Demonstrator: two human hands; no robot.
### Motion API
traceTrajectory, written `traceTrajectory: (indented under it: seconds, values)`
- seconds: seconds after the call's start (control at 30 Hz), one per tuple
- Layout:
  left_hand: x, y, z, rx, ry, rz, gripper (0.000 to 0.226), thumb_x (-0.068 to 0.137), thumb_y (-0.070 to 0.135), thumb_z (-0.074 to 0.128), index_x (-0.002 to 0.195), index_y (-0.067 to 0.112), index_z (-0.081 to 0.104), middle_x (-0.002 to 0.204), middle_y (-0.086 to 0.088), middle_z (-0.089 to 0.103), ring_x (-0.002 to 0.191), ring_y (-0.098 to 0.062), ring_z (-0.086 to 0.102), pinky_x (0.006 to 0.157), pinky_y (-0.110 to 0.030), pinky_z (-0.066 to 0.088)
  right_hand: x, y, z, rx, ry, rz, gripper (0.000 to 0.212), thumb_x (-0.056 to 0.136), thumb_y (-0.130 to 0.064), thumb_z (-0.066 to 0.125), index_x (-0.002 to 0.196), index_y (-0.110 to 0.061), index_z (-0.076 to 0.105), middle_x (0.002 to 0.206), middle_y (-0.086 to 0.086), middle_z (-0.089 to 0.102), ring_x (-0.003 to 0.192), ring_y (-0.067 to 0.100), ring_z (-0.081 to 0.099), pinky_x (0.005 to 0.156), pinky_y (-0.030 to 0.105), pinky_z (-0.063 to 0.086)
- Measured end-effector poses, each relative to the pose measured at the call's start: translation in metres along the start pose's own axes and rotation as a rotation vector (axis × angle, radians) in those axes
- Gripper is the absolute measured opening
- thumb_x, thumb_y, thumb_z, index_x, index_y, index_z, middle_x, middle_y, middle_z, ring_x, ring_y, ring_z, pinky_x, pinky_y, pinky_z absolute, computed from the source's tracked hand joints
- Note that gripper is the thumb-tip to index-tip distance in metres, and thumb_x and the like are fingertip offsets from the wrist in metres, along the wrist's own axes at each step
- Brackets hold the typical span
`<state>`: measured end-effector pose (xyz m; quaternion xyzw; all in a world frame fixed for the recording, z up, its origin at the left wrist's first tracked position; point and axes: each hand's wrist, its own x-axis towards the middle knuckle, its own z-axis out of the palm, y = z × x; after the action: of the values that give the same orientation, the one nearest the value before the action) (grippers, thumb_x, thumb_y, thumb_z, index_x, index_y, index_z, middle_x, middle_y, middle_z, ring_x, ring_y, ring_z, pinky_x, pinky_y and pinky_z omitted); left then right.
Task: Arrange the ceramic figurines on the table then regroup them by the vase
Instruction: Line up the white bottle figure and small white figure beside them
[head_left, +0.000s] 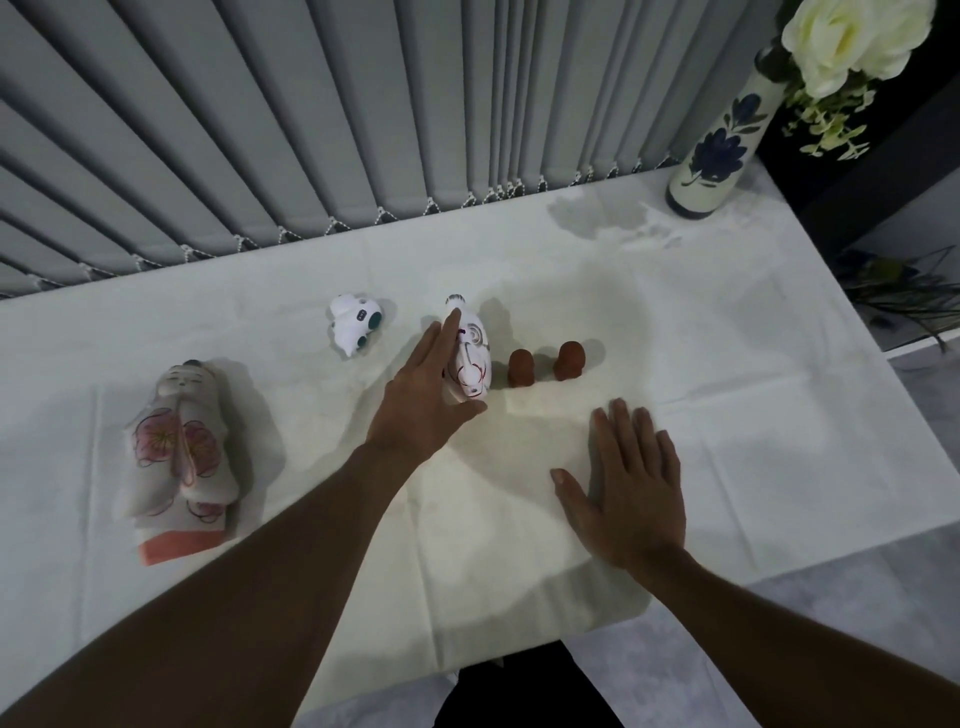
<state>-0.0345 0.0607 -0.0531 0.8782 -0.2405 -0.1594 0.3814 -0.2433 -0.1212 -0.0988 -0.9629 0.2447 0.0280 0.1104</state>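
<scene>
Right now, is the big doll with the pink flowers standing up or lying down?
Standing up. The big doll rests on its red base, head on top, on the white table, apart from both hands.

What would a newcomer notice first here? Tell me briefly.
The left hand reaches for the white figurine at mid-table, with two brown figurines just right of it. A tall floral doll stands at the left, and the vase with a white rose fills the far right corner.
</scene>
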Motion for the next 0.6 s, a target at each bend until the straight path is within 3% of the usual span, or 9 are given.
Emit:
traceTrajectory:
  seconds: [0.1,0.27,0.4,0.6]
  values:
    - [-0.003,0.000,-0.009,0.043,-0.063,0.047,0.123,0.069,0.022,0.089,0.158,0.035,0.006,0.164,0.007,0.023,0.152,-0.015,0.025,0.112,-0.042,0.043,-0.002,-0.002,0.003,0.025,0.014,0.005,0.094,0.094,-0.075,0.036,0.163,-0.013,0.027,0.175,0.013,0.018,0.163,0.034,0.010,0.131,0.056,0.014]
    - [-0.009,-0.017,-0.027,0.205,-0.079,0.028,0.123,0.070,0.024,0.088,0.159,0.027,0.003,0.165,-0.002,0.017,0.150,-0.022,0.024,0.115,-0.043,0.038,0.006,-0.050,0.007,0.040,-0.057,0.059,0.112,0.087,-0.088,0.032,0.164,-0.009,0.014,0.175,0.020,0.005,0.163,0.037,-0.001,0.130,0.060,-0.004]
    - [-0.008,-0.025,-0.050,0.446,0.005,-0.073,0.104,0.077,0.033,0.082,0.158,0.019,0.018,0.156,-0.013,0.027,0.140,-0.035,0.035,0.110,-0.045,0.037,0.011,-0.072,0.010,-0.025,-0.072,0.103,0.115,0.088,-0.090,0.025,0.164,-0.006,0.012,0.174,0.026,0.002,0.161,0.044,-0.003,0.127,0.068,0.000]
    - [0.016,-0.041,-0.070,0.277,0.228,-0.379,0.083,0.079,0.044,0.077,0.144,0.009,0.038,0.140,-0.018,0.038,0.131,-0.040,0.040,0.108,-0.046,0.035,0.011,-0.074,0.014,-0.085,-0.074,0.098,0.112,0.090,-0.087,0.025,0.163,-0.003,0.016,0.172,0.029,0.006,0.161,0.046,0.001,0.126,0.070,0.004]
